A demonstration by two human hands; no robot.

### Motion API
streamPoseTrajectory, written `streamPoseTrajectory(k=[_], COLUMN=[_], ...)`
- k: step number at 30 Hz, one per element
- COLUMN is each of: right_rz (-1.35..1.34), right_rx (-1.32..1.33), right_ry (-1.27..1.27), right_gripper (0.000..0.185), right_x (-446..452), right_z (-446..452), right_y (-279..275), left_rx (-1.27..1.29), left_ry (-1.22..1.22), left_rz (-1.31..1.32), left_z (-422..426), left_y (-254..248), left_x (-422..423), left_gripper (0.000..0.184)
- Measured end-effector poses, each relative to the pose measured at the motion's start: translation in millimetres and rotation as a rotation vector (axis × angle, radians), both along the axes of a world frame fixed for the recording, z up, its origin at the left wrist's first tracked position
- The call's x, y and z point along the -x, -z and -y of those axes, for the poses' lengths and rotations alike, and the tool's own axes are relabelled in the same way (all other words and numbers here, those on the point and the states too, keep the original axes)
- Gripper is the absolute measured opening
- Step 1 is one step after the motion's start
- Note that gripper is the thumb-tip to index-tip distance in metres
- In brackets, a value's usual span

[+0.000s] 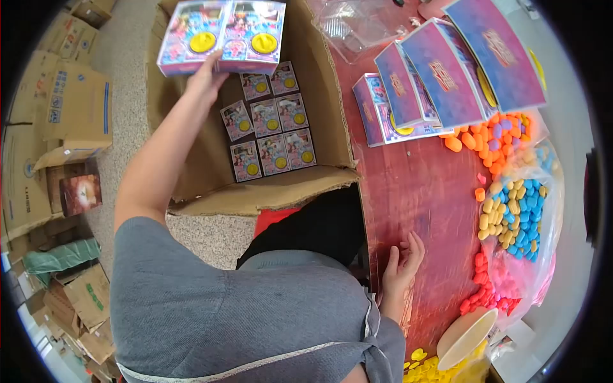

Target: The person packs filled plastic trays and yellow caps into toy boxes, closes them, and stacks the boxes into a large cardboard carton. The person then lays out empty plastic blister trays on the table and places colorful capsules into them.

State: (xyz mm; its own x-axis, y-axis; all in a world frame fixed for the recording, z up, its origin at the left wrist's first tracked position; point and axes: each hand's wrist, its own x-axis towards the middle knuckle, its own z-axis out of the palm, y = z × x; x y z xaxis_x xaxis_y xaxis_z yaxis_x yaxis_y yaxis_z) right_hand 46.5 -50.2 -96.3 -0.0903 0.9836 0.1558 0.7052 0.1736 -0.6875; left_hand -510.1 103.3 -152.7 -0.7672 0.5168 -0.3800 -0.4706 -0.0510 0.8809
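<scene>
My left hand (209, 80) is closed on the near edge of two small printed boxes (220, 39) held side by side, each with a round yellow piece on its front. They are above the far part of a large open carton (341, 121). Inside the carton, several similar boxes (266, 116) lie in rows, yellow pieces facing up. My right hand (403, 265) rests at the red table (412, 198), thumb apart and fingers loosely bent, holding nothing.
Open-lidded printed boxes (439, 80) stand at the table's far end, beside a clear plastic tray (357, 29). Orange pieces (488, 143), blue and tan pieces (514, 214), and a cream bowl (466, 338) line the right side. Cardboard cartons (70, 105) are stacked at left.
</scene>
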Motion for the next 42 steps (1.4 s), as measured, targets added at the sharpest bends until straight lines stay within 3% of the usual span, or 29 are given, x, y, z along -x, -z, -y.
streamPoseTrajectory(k=[2, 5, 7, 8, 12, 15, 17, 19, 22, 27, 29, 33, 37, 40, 42], right_rz=[0.034, 0.123, 0.213, 0.222, 0.263, 0.301, 0.330, 0.349, 0.397, 0.434, 0.444, 0.464, 0.479, 0.470, 0.456], right_rx=[0.035, 0.016, -0.015, -0.009, 0.019, 0.028, 0.029, 0.024, -0.001, 0.013, 0.010, 0.011, 0.013, 0.004, -0.014], right_ry=[-0.004, -0.001, -0.001, 0.004, 0.022, 0.048, 0.072, 0.074, 0.087, 0.101, 0.109, 0.122, 0.124, 0.119, 0.115], right_gripper=[0.043, 0.042, 0.040, 0.040, 0.037, 0.036, 0.035, 0.034, 0.033, 0.031, 0.030, 0.029, 0.030, 0.030, 0.030], right_x=[7, 14, 16, 17, 16, 17, 20, 21, 20, 19, 20, 22, 24, 25, 25], right_z=[-6, -14, -17, -19, -20, -19, -20, -20, -19, -17, -17, -18, -18, -18, -20], right_y=[6, 11, 14, 15, 16, 15, 16, 18, 18, 19, 21, 20, 17, 16, 17], left_rx=[0.136, 0.226, 0.492, 0.497, 1.140, 1.100, 0.938, 0.830, 0.828, 0.903, 0.840, 0.942, 0.978, 0.885, 0.438], left_ry=[-0.144, -0.129, 0.198, 0.205, 0.946, 1.772, 2.033, 2.029, 2.058, 2.047, 2.022, 1.995, 1.263, 1.168, 0.582], left_rz=[0.213, 0.287, 0.181, 0.189, -0.870, -1.369, -1.409, -1.365, -1.285, -1.036, -1.074, -0.840, -1.126, -1.052, -1.047], left_z=[-16, -25, -23, -24, -20, -43, -51, -46, -59, -79, -67, -50, -29, -48, -62], left_y=[49, 113, 156, 164, 195, 251, 276, 294, 379, 406, 416, 399, 392, 392, 394], left_x=[-2, -4, 10, 14, 21, -5, -37, -60, -78, -81, -82, -97, -137, -135, -125], left_gripper=[0.067, 0.072, 0.073, 0.073, 0.079, 0.064, 0.061, 0.063, 0.063, 0.065, 0.071, 0.073, 0.065, 0.075, 0.069])
